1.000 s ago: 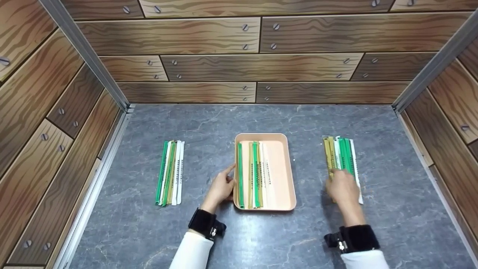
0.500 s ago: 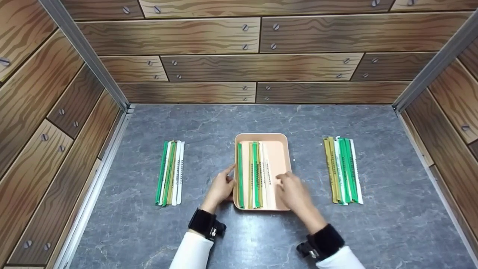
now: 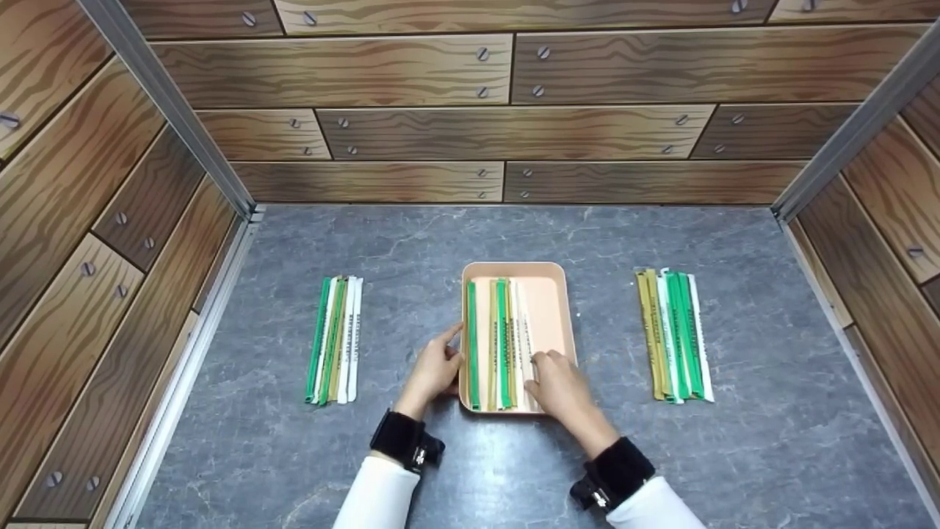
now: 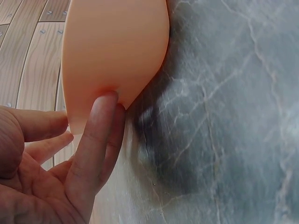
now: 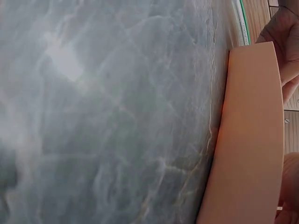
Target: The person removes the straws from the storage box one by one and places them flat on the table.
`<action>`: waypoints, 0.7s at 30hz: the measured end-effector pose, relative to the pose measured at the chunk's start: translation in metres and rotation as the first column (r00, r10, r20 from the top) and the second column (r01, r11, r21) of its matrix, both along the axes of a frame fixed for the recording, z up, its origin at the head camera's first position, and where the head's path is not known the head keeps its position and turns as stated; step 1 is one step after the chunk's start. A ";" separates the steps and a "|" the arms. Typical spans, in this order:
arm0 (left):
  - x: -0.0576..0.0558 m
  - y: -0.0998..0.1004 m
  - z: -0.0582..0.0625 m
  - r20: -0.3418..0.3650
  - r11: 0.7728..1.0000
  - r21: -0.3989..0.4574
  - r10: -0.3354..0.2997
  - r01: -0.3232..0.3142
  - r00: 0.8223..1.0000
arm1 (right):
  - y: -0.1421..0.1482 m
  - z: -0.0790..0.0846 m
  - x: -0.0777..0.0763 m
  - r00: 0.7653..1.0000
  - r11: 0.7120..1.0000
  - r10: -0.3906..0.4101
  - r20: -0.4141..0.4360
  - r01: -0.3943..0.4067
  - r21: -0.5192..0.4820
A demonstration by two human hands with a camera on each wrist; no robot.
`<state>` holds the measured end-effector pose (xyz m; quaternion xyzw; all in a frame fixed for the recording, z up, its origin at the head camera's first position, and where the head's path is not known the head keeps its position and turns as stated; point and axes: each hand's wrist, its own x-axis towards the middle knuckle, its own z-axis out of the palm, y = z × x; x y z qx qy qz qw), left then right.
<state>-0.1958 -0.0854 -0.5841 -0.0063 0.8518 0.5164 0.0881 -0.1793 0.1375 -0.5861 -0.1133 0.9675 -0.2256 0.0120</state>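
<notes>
Running front-to-back, packets [image 3: 502, 308] and tray [image 3: 554, 308]

Peach tray [image 3: 551, 308] flat; green, gold, white sticks [image 3: 502, 342] inside.

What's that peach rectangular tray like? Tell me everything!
The peach rectangular tray is shallow and looks like smooth plastic, with rounded corners and raised walls. It rests on the grey marbled tabletop. Slim green, gold and white sticks lie lengthwise inside. The left hand touches its left wall; the right hand reaches over its right side.
</notes>
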 end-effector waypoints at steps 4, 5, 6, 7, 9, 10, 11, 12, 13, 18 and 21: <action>0.000 0.001 0.001 0.023 1.000 0.010 0.001 -0.001 1.000 | -0.002 -0.001 0.000 0.999 1.000 -0.029 0.026 0.029 -0.003; 0.000 0.001 0.001 0.028 1.000 0.014 0.002 -0.002 1.000 | -0.002 -0.001 0.000 0.999 0.999 -0.033 0.025 0.033 -0.008; 0.000 0.000 0.001 0.030 1.000 0.019 0.001 -0.002 1.000 | -0.002 -0.001 0.000 0.999 0.999 -0.036 0.025 0.036 -0.012; 0.000 0.000 0.000 0.022 1.000 0.012 -0.001 0.001 1.000 | -0.002 -0.001 0.000 0.999 0.999 -0.039 0.024 0.040 -0.021; 0.000 0.000 0.000 0.005 1.000 0.008 -0.005 0.005 1.000 | -0.002 -0.001 -0.001 0.999 0.998 -0.045 0.029 0.047 -0.039; 0.000 0.000 0.000 -0.006 1.000 0.006 -0.008 0.008 1.000 | -0.002 -0.001 -0.001 0.998 0.998 -0.051 0.038 0.053 -0.047; 0.001 0.000 0.000 -0.016 1.000 0.003 -0.010 0.010 1.000 | -0.002 -0.001 -0.001 0.997 0.997 -0.057 0.047 0.060 -0.052; 0.001 0.000 0.000 -0.026 1.000 -0.004 -0.012 0.012 1.000 | -0.002 0.000 -0.001 0.996 0.996 -0.064 0.056 0.067 -0.054; 0.001 0.000 0.000 -0.035 1.000 -0.009 -0.013 0.013 0.999 | -0.002 0.000 -0.001 0.996 0.996 -0.068 0.060 0.071 -0.056; 0.001 0.000 -0.001 -0.025 1.000 0.005 -0.013 0.013 1.000 | -0.002 0.003 -0.001 0.994 0.995 -0.083 0.075 0.087 -0.050; 0.001 0.000 -0.001 0.001 0.999 0.031 -0.009 0.009 1.000 | -0.001 0.008 0.000 0.992 0.994 -0.091 0.086 0.097 -0.060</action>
